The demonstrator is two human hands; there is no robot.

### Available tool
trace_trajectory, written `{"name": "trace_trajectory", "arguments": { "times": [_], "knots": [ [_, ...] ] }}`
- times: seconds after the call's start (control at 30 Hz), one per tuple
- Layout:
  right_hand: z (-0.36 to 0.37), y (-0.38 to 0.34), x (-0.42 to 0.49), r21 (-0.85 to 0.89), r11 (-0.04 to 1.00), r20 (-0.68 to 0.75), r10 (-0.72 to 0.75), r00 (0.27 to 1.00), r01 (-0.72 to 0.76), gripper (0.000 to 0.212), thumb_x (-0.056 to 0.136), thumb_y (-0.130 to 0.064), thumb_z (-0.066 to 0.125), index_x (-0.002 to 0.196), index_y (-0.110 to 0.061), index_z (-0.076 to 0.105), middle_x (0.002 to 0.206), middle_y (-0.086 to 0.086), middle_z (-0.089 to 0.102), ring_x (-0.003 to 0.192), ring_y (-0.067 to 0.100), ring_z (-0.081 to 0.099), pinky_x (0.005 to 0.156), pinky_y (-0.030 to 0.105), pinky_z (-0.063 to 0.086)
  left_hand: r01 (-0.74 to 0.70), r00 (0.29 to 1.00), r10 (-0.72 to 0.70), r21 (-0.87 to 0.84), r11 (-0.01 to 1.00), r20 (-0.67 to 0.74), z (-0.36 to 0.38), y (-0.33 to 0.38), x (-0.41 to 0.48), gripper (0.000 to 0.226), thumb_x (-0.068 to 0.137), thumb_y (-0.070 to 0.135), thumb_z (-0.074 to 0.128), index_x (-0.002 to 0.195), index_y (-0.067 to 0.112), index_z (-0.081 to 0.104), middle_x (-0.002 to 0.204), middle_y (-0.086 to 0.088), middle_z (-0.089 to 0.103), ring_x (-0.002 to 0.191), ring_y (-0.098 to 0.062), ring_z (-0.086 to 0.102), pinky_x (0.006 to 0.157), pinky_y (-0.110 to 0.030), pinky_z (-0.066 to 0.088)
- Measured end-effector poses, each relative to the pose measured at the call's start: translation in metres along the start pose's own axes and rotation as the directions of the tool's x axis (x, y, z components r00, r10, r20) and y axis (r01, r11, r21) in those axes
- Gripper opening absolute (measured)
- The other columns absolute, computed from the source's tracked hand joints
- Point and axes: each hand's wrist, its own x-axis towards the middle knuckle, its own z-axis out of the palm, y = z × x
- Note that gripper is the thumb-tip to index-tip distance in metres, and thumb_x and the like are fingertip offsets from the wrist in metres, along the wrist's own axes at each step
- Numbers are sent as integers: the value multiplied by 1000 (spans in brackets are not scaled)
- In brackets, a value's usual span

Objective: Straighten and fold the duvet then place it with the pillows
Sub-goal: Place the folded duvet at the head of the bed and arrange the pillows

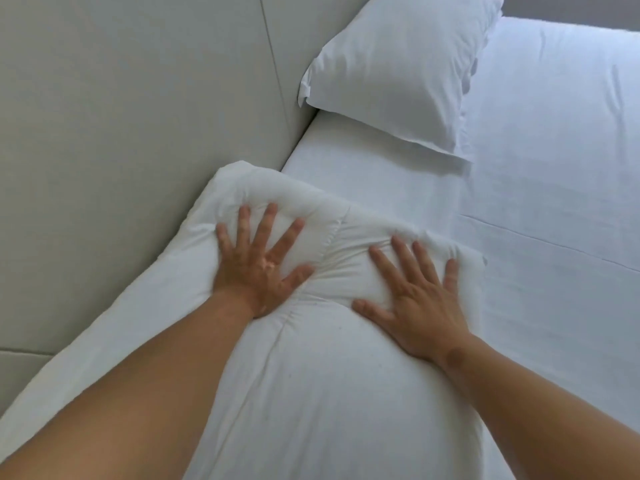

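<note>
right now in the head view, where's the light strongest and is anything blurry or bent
Head view: light is strongest at top right, where the sheet nearly washes out; the headboard on the left is dimmer and grey. Head view: shadows are soft, no hard glare; the forearms at the bottom look oversized and slightly soft, the headboard seam bows a little.

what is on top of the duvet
Both hands: the left hand and right hand press flat, fingers spread, on the duvet. The fabric beneath their palms is covered.
</note>
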Motion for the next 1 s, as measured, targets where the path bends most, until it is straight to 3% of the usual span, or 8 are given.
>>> {"name": "trace_trajectory", "arguments": {
  "times": [0.27,0.43,0.57,0.67,0.73,0.87,1.0],
  "knots": [
    [47,22,42,45,999,-80,3,997,1,92,76,-96,14,155,-52,-4,169,-11,-3,156,17,-7,121,61,-5,-28,999,25,-59,998,-48,54,5,47,80,80,87,6,152,54,-6,167,6,-9,152,-39,-7,116,-68,2],
    [14,7,25,33,999,77,0,997,-3,88,81,-90,16,154,-50,-12,168,-10,-14,155,19,-16,118,65,-10,68,960,-60,-19,998,274,9,7,37,85,72,95,3,144,58,-25,161,10,-32,150,-34,-24,116,-66,-7],
    [-24,-44,-41,31,999,131,-27,991,23,86,90,-77,27,159,-38,-6,168,-1,-18,154,27,-18,117,68,-7,115,934,-76,-91,989,348,-44,11,-11,82,83,86,16,150,53,-17,162,9,-29,150,-32,-25,117,-65,-6],
    [-27,-96,-136,180,966,178,-218,960,186,96,81,-87,27,159,-41,-6,168,-2,-20,153,27,-24,117,67,-11,119,936,-60,-151,981,346,-65,4,-90,81,83,86,15,150,53,-15,164,11,-23,151,-30,-22,118,-62,-9],
    [-12,-119,-199,173,949,172,-292,941,263,98,79,-89,28,160,-39,4,169,1,-12,154,29,-19,117,69,-6,113,935,-67,-113,987,348,-65,-9,-144,80,82,88,11,150,54,-14,164,12,-21,152,-29,-21,118,-63,-9],
    [28,-132,-261,137,959,230,-275,934,249,94,82,-86,35,159,-32,27,169,4,15,156,30,4,117,70,10,114,952,-100,-34,993,288,-39,-31,-211,80,83,87,12,152,52,-9,166,11,-14,153,-32,-10,115,-71,2],
    [37,-132,-258,120,959,237,-278,931,256,93,84,-85,28,160,-34,18,170,2,3,156,27,-7,118,68,3,119,940,-109,-10,993,324,-28,-31,-212,82,81,88,8,151,52,-12,165,10,-15,153,-34,-11,114,-72,3]
  ]
}}
